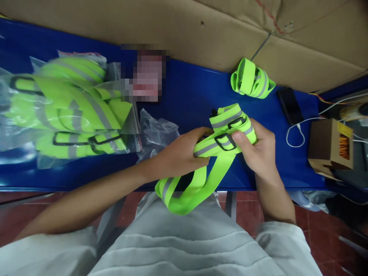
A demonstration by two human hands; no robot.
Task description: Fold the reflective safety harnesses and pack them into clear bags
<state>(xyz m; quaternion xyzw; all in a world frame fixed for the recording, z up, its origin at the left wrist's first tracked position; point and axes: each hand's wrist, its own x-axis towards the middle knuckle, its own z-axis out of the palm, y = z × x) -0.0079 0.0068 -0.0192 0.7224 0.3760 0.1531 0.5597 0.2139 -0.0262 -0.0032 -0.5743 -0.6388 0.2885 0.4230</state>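
- Showing a bundled upper part and a loose lower loop, the lime reflective strap (pixel 222 165) looks partly gathered; the hanging loop seems the part left.
- Location: between the two hands, at the near edge of the blue table (pixel 189 84), loop hanging over that edge.
- Fittings: black buckles (pixel 217 142) on the bundle.
- Left hand (pixel 181 153): narrow, fingers curled round one side of the strap.
- Right hand (pixel 260 151): closed on the bundle's other side, thumb pressed on top.
- One rolled strap (pixel 253 82): unbagged, beside the cardboard wall.
- Several bagged straps (pixel 77 111): in clear plastic, seemingly finished; exact count cannot be told.
- One crumpled clear bag (pixel 158 132): near the left hand.
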